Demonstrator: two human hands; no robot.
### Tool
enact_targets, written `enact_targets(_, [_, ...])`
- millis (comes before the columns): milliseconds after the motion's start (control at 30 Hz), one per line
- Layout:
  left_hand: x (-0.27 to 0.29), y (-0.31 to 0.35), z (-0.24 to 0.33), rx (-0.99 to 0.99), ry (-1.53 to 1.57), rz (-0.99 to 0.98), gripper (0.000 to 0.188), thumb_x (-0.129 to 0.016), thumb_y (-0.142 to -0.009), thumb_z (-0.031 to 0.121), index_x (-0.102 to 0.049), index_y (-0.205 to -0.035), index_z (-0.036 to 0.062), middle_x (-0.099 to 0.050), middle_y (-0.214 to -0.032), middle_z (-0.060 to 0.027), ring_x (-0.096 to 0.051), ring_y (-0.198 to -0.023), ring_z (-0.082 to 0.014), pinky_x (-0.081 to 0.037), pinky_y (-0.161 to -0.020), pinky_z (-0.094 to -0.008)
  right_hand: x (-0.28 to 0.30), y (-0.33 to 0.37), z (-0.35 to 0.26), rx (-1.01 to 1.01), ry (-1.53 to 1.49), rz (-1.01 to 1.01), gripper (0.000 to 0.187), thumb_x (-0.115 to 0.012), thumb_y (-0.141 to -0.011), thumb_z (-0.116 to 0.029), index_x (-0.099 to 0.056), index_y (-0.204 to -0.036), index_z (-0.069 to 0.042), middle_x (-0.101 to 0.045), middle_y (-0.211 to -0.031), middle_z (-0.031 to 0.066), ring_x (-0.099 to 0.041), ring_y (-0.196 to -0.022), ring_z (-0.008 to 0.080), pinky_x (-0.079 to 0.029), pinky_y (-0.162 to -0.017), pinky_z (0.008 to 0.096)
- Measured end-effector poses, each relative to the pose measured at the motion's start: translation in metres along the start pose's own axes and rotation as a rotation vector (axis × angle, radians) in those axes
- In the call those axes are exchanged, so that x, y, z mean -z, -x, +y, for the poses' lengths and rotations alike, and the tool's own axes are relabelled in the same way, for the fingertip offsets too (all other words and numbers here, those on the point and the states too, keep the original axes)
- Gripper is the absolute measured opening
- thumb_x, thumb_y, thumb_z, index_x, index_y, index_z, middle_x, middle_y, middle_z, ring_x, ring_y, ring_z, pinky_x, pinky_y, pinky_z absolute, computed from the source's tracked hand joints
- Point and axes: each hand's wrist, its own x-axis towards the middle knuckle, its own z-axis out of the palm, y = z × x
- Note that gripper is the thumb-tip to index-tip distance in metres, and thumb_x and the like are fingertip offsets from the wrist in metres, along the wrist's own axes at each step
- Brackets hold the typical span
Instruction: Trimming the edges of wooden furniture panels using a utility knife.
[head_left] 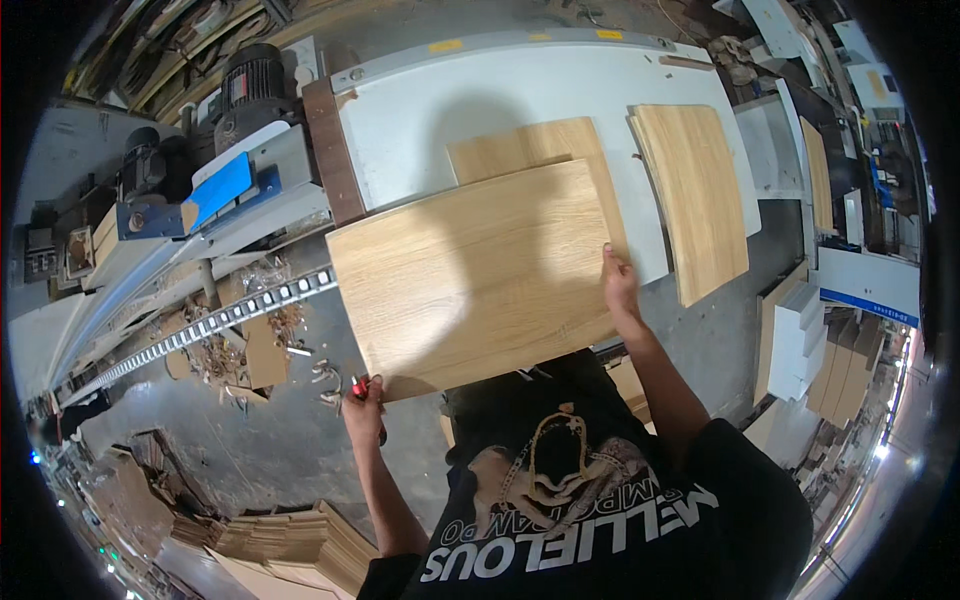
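A rectangular light wood-grain board [470,280] is held tilted in front of me, over the near side of a white worktable [390,120]. My left hand [364,402] grips its lower left corner, and a small red and black hand tool [359,386] is also in that hand, its kind unclear. At the right edge my right hand [620,285] is closed, thumb on the top face and the other fingers mostly hidden beneath. Behind the held board another wood-grain board [520,142] lies partly covered on the table. To the right rests a small stack of similar boards [695,190].
A machine with a dark motor [250,85] and a blue plate [222,188] stands left of the table. A slotted metal rail [215,320] runs low at left, near scraps [225,350] on the floor. Stacked panels [290,540] are at lower left; white panels [797,340] stand right.
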Motion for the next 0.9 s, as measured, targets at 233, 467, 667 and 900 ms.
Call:
enact_targets(233, [-0.079, 0.031, 0.062, -0.102, -0.387, -0.059, 0.052, -0.076, -0.095, 0.048, -0.065, -0.079, -0.0002, -0.061, -0.057, -0.0068, -0.062, -0.056, -0.0160, -0.048, -0.056, -0.0370, 0.085, -0.061, -0.028, -0.052, 0.088, -0.224, 0.061, -0.071, -0.097, -0.059, -0.069, -0.087, 0.002, -0.058, -0.075, 0.0039, -0.054, -0.075, 0.0168, -0.047, -0.072, 0.0400])
enact_targets(467, [-0.143, 0.072, 0.071, -0.168, -0.161, -0.046, 0.042, -0.079, -0.096, 0.039, -0.064, -0.078, 0.0044, -0.060, -0.061, -0.0021, -0.056, -0.054, -0.0119, -0.044, -0.053, -0.0315, 0.145, -0.085, -0.005, 0.414, -0.095, 0.016, 0.056, -0.064, -0.104, -0.052, -0.073, -0.107, 0.003, -0.077, -0.102, 0.0155, -0.070, -0.095, 0.0278, -0.052, -0.084, 0.0438])
enact_targets(667, [-0.186, 0.069, 0.079, -0.196, 0.291, -0.008, 0.035, -0.078, -0.098, 0.041, -0.066, -0.105, 0.0091, -0.061, -0.071, 0.0018, -0.055, -0.052, -0.0092, -0.042, -0.046, -0.0263, 0.197, -0.064, -0.044, 0.497, -0.364, 0.014, 0.037, -0.068, -0.104, -0.039, -0.066, -0.093, -0.004, -0.058, -0.077, 0.0014, -0.051, -0.076, 0.0104, -0.045, -0.068, 0.0315])
enact_targets(900, [-0.200, 0.053, 0.158, -0.443, 0.661, 0.072, 0.034, -0.069, -0.104, 0.043, -0.060, -0.101, 0.0104, -0.057, -0.077, 0.0013, -0.056, -0.054, -0.0105, -0.044, -0.046, -0.0257, 0.240, -0.062, -0.046, 0.720, -0.442, 0.010, 0.039, -0.075, -0.100, -0.036, -0.061, -0.085, -0.002, -0.048, -0.068, -0.0008, -0.042, -0.066, 0.0093, -0.037, -0.057, 0.0303])
